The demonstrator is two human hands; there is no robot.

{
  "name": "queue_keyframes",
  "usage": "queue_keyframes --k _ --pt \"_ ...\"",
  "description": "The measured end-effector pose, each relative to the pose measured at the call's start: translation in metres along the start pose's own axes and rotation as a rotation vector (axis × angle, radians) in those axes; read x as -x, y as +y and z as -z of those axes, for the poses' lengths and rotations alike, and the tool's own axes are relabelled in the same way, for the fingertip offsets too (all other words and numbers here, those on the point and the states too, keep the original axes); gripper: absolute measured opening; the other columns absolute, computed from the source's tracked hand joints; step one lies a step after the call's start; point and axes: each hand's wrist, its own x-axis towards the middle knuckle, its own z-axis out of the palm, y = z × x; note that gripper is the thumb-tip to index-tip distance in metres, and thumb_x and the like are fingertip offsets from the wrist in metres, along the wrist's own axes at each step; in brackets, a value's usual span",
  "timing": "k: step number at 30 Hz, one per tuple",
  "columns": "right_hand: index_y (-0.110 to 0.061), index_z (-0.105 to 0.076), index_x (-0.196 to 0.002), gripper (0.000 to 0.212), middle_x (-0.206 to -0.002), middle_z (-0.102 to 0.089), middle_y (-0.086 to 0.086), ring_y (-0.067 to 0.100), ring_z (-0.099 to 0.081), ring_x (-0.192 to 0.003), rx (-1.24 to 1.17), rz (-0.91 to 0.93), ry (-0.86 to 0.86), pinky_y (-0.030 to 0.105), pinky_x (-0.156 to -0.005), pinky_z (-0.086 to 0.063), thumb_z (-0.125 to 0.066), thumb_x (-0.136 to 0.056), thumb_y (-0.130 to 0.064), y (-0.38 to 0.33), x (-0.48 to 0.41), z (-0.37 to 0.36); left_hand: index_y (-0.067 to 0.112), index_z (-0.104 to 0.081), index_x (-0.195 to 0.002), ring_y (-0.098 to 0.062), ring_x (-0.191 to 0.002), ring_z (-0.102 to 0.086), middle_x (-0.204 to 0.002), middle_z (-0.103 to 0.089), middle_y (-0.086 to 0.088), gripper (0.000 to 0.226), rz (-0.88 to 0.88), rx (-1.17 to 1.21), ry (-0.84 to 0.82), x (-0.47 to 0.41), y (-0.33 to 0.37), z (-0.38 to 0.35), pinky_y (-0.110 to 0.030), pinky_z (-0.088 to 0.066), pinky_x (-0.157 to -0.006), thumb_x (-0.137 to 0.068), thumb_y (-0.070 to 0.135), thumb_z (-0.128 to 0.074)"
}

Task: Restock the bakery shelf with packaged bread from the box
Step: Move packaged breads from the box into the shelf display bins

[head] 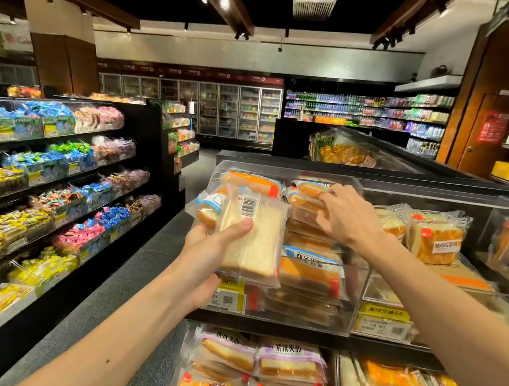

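The left hand (pixel 206 252) is raised in front of the bakery shelf (pixel 257 326), its fingers (pixel 198 234) clenched round two held bread packs (pixel 256 237), thumb across the front of the white loaf. To the right and farther off, the right hand (pixel 348 220) reaches into a clear bin (pixel 352 286) on that shelf, pinching the top pack (pixel 307 198) of a bread stack (pixel 311 269). Yellow price tags (pixel 383 322) hang on the bin fronts. Purple-label packs (pixel 252 378) lie on the nearer lower tier. Candy shelves (pixel 45 185) line the aisle's left side.
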Motion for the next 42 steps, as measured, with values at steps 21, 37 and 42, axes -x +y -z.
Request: queue_keyframes --k 21,37,42 --pt "-0.01 -0.055 -0.114 0.042 -0.106 -0.07 0.014 0.026 -0.07 -0.09 -1.266 -0.539 -0.037 0.043 -0.077 -0.059 -0.079 -0.081 -0.012 -0.012 0.051 0.089 0.016 -0.058 -0.124 -0.02 -0.077 -0.073 -0.098 -0.076 -0.003 0.024 -0.181 -0.206 0.009 -0.033 0.057 -0.018 -0.044 -0.059 -0.071 -0.104 0.026 -0.049" --pt "-0.019 -0.065 -0.105 0.036 -0.108 -0.067 -0.002 0.016 -0.061 -0.095 -0.146 0.059 -0.307 0.028 -0.07 -0.043 -0.066 -0.087 -0.051 -0.025 0.046 0.037 0.025 -0.06 -0.099 -0.029 -0.092 -0.07 -0.092 -0.074 -0.002 0.014 -0.185 -0.319 -0.007 -0.026 0.042 -0.001 -0.058 -0.052 -0.094 -0.104 0.022 -0.048" --pt "-0.016 -0.078 -0.099 0.034 -0.093 -0.074 -0.004 0.014 -0.065 -0.083 -0.552 -0.035 -0.487 0.026 -0.072 -0.052 -0.059 -0.095 -0.044 -0.023 0.039 0.025 0.025 -0.06 -0.1 -0.034 -0.103 -0.069 -0.097 -0.074 -0.004 0.011 -0.184 -0.324 -0.019 -0.026 0.042 0.001 -0.057 -0.053 -0.093 -0.103 0.021 -0.05"
